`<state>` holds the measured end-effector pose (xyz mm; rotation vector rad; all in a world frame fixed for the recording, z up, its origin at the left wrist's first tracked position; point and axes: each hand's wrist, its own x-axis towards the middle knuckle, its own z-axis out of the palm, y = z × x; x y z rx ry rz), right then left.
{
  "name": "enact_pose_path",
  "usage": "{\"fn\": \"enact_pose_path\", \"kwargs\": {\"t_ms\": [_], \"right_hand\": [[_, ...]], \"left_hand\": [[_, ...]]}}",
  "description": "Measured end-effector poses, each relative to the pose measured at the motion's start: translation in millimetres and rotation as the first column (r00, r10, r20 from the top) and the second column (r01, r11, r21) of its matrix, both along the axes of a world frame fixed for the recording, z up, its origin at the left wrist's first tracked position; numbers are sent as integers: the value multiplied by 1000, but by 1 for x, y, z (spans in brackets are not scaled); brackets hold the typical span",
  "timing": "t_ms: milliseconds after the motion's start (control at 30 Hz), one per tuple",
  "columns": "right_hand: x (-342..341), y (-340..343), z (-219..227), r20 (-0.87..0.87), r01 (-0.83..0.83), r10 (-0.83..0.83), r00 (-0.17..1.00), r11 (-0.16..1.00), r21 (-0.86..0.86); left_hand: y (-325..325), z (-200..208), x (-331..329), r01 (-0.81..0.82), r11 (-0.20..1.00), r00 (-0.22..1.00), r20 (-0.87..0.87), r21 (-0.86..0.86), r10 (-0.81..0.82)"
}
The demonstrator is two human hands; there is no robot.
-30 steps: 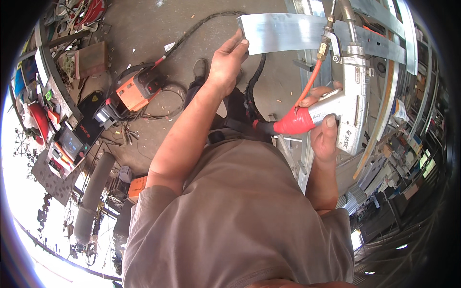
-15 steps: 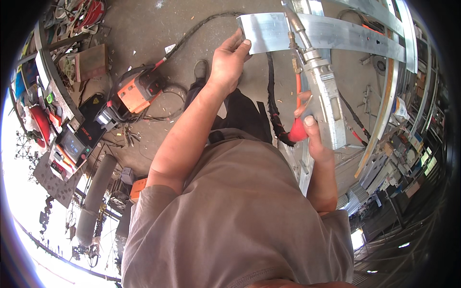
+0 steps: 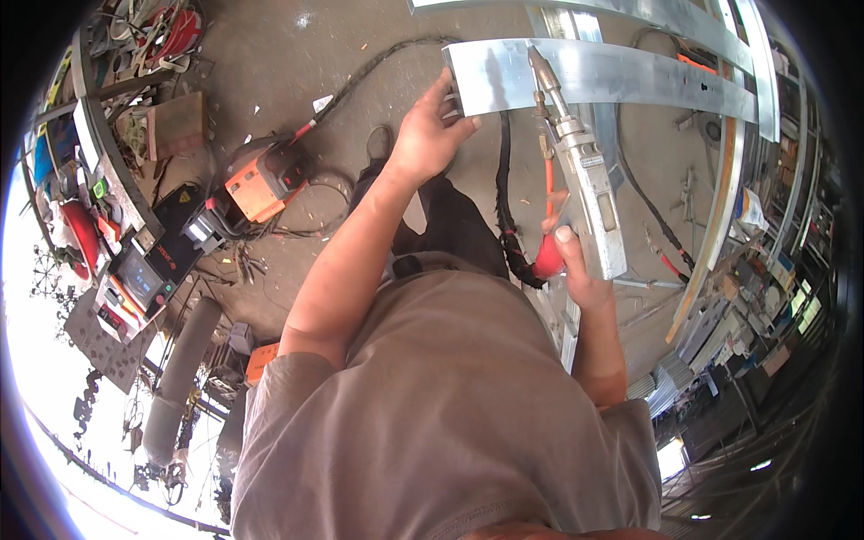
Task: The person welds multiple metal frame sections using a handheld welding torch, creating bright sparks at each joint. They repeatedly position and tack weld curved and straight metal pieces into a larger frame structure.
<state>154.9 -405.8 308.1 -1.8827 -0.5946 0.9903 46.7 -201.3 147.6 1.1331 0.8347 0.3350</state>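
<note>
My right hand (image 3: 576, 256) grips a silver handheld welding gun (image 3: 589, 193) with a slim pointed nozzle. In this view the nozzle tip lies over the left part of a shiny flat metal bar (image 3: 621, 72); I cannot tell whether it touches. A red grip and a dark sheathed cable (image 3: 507, 180) show beside the hand, and an orange-red hose runs along the gun. My left hand (image 3: 432, 135) is at the bar's left end, fingers against the end edge and thumb spread away below the corner.
More metal bars (image 3: 702, 27) form a frame at upper right. On the floor at left sits an orange and black machine (image 3: 261, 184) with cables around it. A workbench (image 3: 117, 171) cluttered with tools stands at far left. Metal stock (image 3: 720, 306) and clutter fill the right.
The welding gun has drawn back toward me and slightly left; its tip was beyond the bar's far edge. My left thumb has come off the bar's face, and the bar sits lower in view.
</note>
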Motion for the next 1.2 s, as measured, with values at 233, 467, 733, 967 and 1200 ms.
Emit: {"fn": "enact_pose_path", "kwargs": {"t_ms": [233,467,733,967,1200], "right_hand": [[0,-4,-2,-25,45,-45,999,999,-20],[0,-2,-1,-14,35,-35,999,999,-24],[-4,1,-3,-3,-23,23,1000,1000,-10],[-8,1,-5,-61,-23,23,998,1000,4],[-6,5,-7,-19,-116,116,993,993,24]], "left_hand": [[11,-12,-9,203,900,973,-180,386,-142],[14,-13,-11,200,889,974,-179,411,-136],[15,-19,-10,182,924,979,-152,337,-137],[15,-20,-9,115,972,990,-103,203,-96],[17,-16,-6,158,971,980,-147,181,-132]]}}
